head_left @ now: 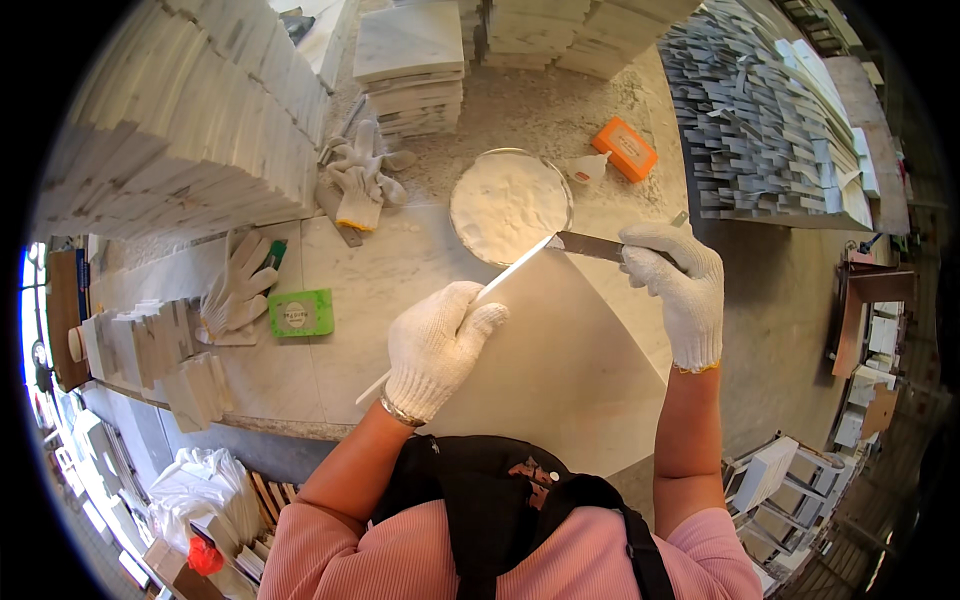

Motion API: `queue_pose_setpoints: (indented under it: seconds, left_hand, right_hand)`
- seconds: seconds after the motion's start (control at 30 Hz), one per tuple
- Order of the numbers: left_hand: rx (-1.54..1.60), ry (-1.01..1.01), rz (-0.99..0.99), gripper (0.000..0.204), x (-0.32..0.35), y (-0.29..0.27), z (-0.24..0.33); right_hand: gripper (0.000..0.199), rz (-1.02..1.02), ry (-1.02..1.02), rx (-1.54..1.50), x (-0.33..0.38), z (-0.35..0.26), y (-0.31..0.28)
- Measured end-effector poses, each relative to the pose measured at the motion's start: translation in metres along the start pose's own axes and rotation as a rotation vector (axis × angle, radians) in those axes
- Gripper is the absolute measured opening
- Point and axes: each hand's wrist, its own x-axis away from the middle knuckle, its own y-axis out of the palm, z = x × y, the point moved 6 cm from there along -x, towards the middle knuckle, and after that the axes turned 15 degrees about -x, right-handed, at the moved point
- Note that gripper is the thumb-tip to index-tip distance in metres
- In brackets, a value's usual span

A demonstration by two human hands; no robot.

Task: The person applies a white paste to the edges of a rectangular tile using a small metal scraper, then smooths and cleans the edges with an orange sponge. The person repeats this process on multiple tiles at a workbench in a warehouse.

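Observation:
My left hand [440,345], in a white knit glove, grips a marble tile [560,370] along its bright narrow edge, tilted above the bench. Fingers of my gloved right hand [680,280] close round a flat metal putty knife [595,247]. A dab of white paste sits on the knife's tip, which meets the tile's far corner. Just beyond that corner stands a round pan [510,205] filled with white powder or paste. To its right are a small white cup-like piece [588,168] and an orange box [625,150].
Tall stacks of marble tiles [190,130] rise at the left, with another stack [410,60] at the back. Spare gloves [360,180] lie left of the pan, near a green packet [300,313]. Narrow stone strips [760,120] are piled at the far right.

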Motion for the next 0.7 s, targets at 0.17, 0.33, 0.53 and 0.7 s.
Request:
queue_pose_setpoints:
  seconds: [0.17, 0.33, 0.53, 0.7]
  left_hand:
    - [-0.009, -0.007, -0.005, 0.029, 0.0, -0.001, 0.0]
    - [-0.002, 0.006, 0.025, 0.025, 0.0, 0.0, 0.0]
    - [-0.003, -0.022, 0.036, 0.019, -0.001, -0.002, 0.002]
    - [-0.019, 0.004, 0.041, 0.02, -0.002, 0.001, 0.002]
  right_hand:
    - [0.021, -0.005, 0.024, 0.019, 0.003, 0.002, -0.007]
    - [0.023, 0.076, 0.034, 0.031, -0.005, 0.004, -0.018]
    - [0.026, 0.026, 0.035, 0.267, -0.043, 0.03, 0.006]
    - [0.031, -0.204, 0.027, 0.534, -0.067, 0.073, 0.03]
